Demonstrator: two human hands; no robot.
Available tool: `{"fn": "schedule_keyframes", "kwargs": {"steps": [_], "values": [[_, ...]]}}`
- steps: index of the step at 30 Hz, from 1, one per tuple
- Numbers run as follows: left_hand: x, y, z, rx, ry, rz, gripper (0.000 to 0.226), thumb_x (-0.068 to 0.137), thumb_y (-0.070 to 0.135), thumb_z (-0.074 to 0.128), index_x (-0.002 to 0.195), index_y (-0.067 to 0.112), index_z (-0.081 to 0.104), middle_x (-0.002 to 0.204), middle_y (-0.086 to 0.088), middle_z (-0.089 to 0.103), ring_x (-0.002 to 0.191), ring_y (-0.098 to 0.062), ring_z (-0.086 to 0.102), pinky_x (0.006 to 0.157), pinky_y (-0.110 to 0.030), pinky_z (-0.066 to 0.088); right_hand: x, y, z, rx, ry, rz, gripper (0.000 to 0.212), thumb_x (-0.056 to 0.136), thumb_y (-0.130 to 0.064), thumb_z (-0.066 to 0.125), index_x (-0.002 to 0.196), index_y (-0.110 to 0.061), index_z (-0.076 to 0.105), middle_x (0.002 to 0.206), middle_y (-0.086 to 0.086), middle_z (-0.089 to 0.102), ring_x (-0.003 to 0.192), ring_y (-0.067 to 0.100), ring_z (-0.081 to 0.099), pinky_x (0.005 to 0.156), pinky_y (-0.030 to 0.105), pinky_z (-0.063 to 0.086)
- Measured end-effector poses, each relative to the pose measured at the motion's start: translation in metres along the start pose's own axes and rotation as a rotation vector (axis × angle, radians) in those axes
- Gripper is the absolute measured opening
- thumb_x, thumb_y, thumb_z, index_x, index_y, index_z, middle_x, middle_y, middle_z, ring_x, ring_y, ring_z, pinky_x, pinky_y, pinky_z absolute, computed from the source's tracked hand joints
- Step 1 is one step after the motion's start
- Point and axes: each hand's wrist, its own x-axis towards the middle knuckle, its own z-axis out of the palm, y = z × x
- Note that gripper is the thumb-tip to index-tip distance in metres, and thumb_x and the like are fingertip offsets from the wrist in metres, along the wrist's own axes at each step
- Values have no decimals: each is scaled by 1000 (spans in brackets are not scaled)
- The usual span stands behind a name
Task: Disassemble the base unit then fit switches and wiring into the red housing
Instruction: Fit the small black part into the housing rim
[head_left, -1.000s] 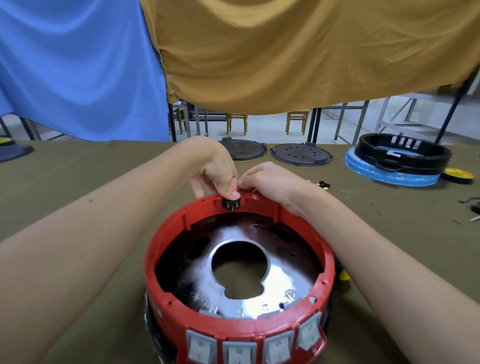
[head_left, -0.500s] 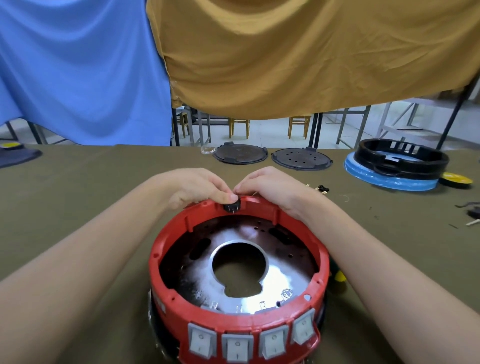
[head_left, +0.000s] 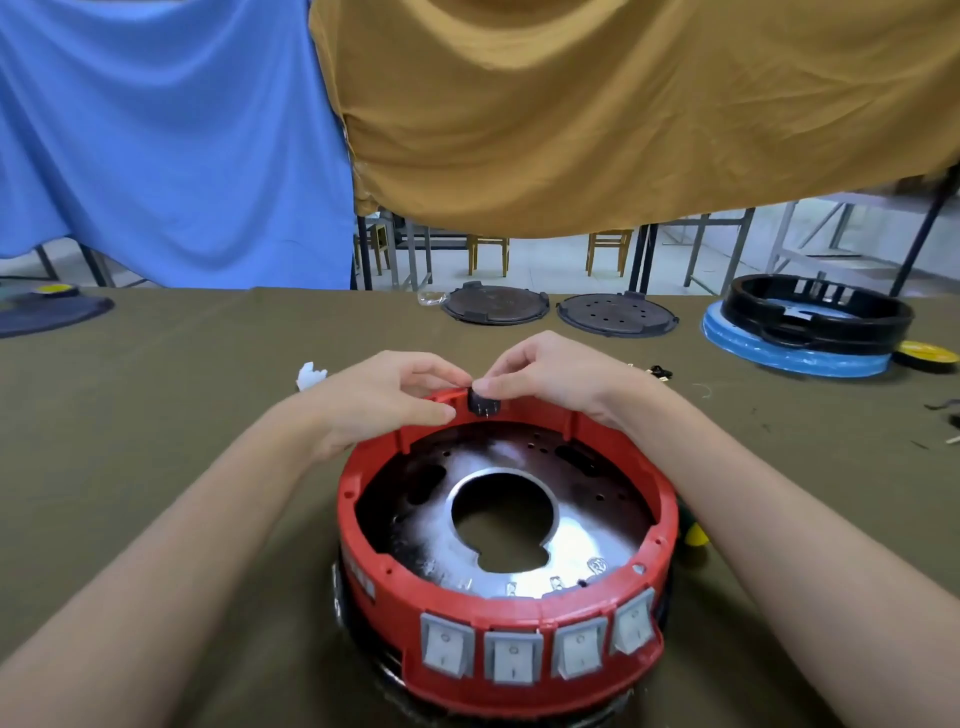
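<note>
The red housing (head_left: 509, 613), a round ring with several grey rocker switches (head_left: 511, 657) in its near wall, sits on the olive table over a shiny metal plate (head_left: 587, 535) with a centre hole. A small black part (head_left: 482, 402) with short pins sits at the ring's far rim. My left hand (head_left: 379, 400) grips the far rim just left of it, thumb inside. My right hand (head_left: 550, 379) pinches the black part from the right with its fingertips.
Two dark round lids (head_left: 496, 305) (head_left: 617, 315) lie at the table's far edge. A black ring on a blue disc (head_left: 810, 325) stands far right, with a yellow disc (head_left: 927, 355) beside it. A white scrap (head_left: 310, 375) lies left of my hands. Small dark bits (head_left: 658, 371) lie right.
My left hand has dropped from above the black part to the rim at its left. My right hand's fingertips have closed on the part. The view has tilted slightly.
</note>
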Motion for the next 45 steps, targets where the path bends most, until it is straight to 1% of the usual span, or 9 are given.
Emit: {"fn": "schedule_keyframes", "kwargs": {"steps": [5,10,15,24,32,36,39,41,45], "values": [[1,-14,10,-101,134,56,17,80,21,73,92,33,78,95,3,77,90,-10,72,85,-28,53,4,-3,1,-117,2,7,18,79,-42,78,74,-25,74,78,-12,70,86,9,62,77,27,42],[3,-13,9,-56,180,51,23,87,8,71,89,30,78,90,0,77,83,-11,72,76,-22,57,12,-17,2,-258,-35,31,18,84,-32,74,70,-23,67,52,-19,58,65,3,53,63,25,34],[-9,-10,12,-204,184,-20,28,83,6,65,96,28,78,93,-3,77,81,-15,73,74,-25,59,-1,-7,5,-122,-13,-104,18,84,-37,75,86,-19,74,77,-4,69,71,5,59,76,27,48],[-7,-12,15,-294,175,-75,33,63,20,64,92,25,78,83,-6,75,70,-15,68,65,-26,56,10,-22,3,-268,-69,54,15,83,-32,76,72,-25,68,73,-11,65,78,7,57,69,25,37],[-16,-8,16,-444,133,-82,31,87,0,55,102,16,77,98,-18,75,82,-24,72,73,-32,60,-3,-18,6,-227,-1,4,16,83,-37,77,83,-21,73,77,-9,67,72,4,58,67,23,40],[-21,-11,14,-520,56,-66,38,90,0,48,120,11,69,114,-20,71,101,-34,69,89,-41,57,-21,-16,3,-114,138,-81,23,85,-40,74,96,-20,74,91,-4,72,85,6,63,81,26,49],[-20,-13,13,-507,111,-10,35,91,-3,52,115,14,72,114,-9,74,103,-26,71,83,-33,59,-44,-21,-6,-107,259,-178,16,88,-40,69,95,-27,73,90,-14,71,86,-2,64,80,22,49],[-20,-13,12,-511,168,26,34,90,-7,55,111,13,72,112,-4,75,101,-22,72,76,-26,60,-61,-23,-5,-165,203,-212,12,88,-40,67,94,-30,73,90,-18,71,86,-5,64,79,19,48],[-19,-12,13,-496,291,47,31,86,-11,59,106,9,73,107,-6,76,97,-17,74,72,-20,57,-65,-20,4,-395,192,-230,22,88,-34,68,108,-24,69,106,-10,67,98,7,60,90,27,48]]}}
